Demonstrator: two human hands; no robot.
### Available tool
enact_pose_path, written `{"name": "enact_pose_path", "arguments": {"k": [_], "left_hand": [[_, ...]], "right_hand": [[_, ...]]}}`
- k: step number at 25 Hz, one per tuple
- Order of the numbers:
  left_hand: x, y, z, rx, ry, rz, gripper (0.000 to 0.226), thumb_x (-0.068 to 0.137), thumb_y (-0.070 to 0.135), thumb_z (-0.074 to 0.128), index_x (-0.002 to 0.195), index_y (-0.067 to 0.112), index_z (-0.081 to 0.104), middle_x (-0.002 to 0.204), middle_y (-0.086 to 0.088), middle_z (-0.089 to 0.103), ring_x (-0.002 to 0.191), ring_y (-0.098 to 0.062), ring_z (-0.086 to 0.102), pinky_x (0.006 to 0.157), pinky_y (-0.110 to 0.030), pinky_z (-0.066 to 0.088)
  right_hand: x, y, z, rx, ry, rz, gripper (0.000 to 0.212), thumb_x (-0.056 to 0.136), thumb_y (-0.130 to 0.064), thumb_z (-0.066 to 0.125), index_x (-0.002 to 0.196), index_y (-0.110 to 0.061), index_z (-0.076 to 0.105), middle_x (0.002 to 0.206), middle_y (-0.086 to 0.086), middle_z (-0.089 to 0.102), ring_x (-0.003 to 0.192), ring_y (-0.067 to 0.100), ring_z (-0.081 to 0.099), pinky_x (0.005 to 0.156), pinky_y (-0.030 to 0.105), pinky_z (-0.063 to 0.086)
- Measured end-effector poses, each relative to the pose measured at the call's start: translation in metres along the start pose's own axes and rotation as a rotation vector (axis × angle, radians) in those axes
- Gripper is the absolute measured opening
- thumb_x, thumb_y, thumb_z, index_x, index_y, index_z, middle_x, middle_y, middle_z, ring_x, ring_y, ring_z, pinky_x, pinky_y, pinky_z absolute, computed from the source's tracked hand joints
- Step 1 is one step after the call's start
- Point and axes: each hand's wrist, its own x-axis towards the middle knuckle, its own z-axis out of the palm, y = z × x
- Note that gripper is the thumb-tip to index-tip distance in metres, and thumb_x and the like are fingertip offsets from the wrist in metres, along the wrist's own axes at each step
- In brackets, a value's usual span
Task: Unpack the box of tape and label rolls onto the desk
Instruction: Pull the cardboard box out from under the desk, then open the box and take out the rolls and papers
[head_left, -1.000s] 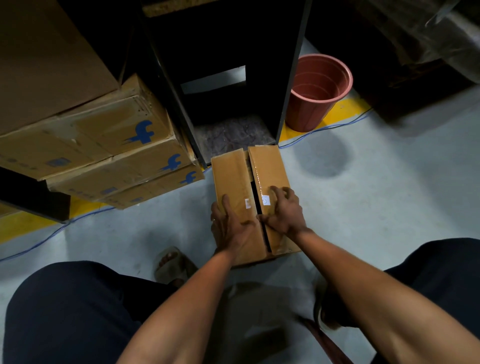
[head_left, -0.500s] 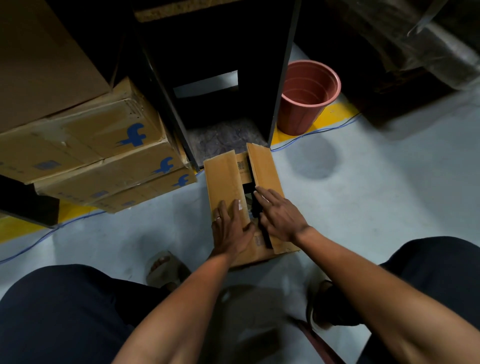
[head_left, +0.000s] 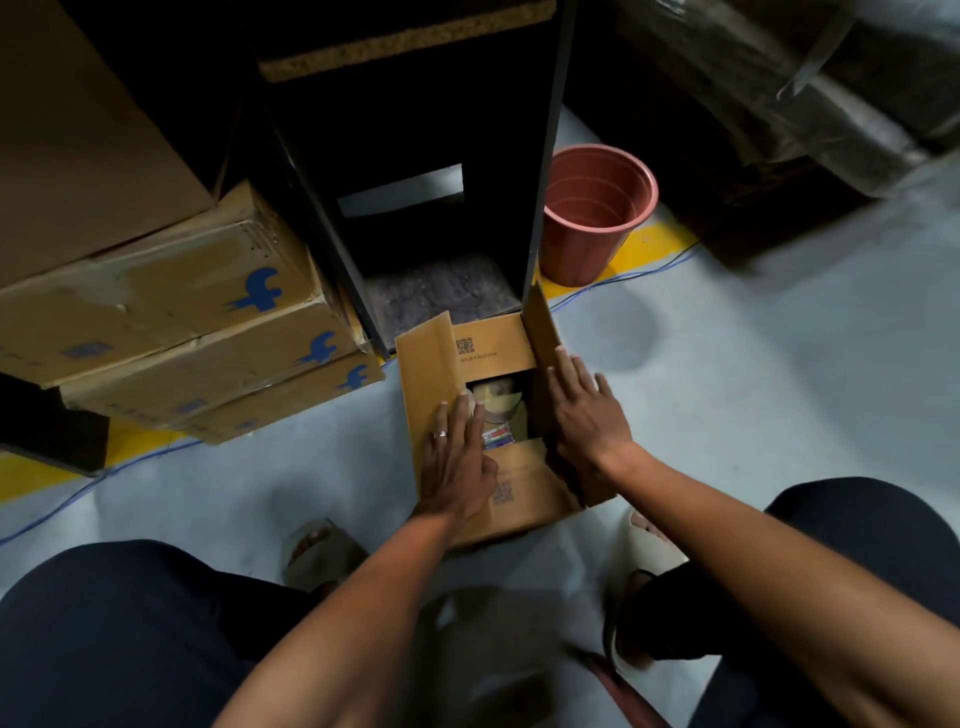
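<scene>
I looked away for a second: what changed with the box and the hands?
Both hands spread the top flaps apart: left hand presses the left flap flat, right hand pushes the right flap outward. The box now shows rolls inside. Nothing taken out; box stays on the floor.

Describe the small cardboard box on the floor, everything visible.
Small brown cardboard box on the grey floor, in front of a dark cabinet. Top flaps parted; the two inner flaps carry printed codes. Through the gap a tape roll shows. Left hand presses the left flap flat; right hand pushes the right flap outward.
</scene>
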Motion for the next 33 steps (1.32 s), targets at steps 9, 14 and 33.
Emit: {"name": "enact_pose_path", "arguments": {"k": [9,14,33], "left_hand": [[-0.015,-0.006,-0.024,0.099,0.097,0.003,0.077,0.090,0.017,0.041,0.159,0.013,0.008,0.167,-0.006,-0.007,0.153,-0.028,-0.012,0.123,-0.047,-0.004],[-0.016,-0.033,-0.033,0.292,0.127,-0.031,0.071,0.087,0.024,0.032,0.155,0.005,0.023,0.164,-0.018,0.013,0.153,-0.035,0.002,0.123,-0.053,-0.001],[-0.011,-0.092,-0.006,-0.428,-0.262,-0.470,0.072,0.102,0.048,0.034,0.158,0.021,-0.003,0.167,-0.002,-0.001,0.152,-0.028,0.012,0.121,-0.046,0.019]], "right_hand": [[0.001,0.040,0.047,0.075,-0.144,0.173,0.080,0.096,-0.042,0.053,0.157,-0.009,0.013,0.164,0.020,-0.002,0.153,0.036,-0.001,0.122,0.052,0.014],[0.003,0.035,0.062,0.236,-0.238,0.149,0.079,0.090,-0.038,0.058,0.153,-0.012,0.019,0.162,0.022,0.007,0.150,0.038,0.012,0.117,0.048,0.030],[0.025,0.019,0.098,0.636,-0.172,0.144,0.044,0.100,-0.031,0.044,0.126,0.003,0.036,0.130,0.025,0.042,0.117,0.044,0.053,0.097,0.046,0.045]]}}
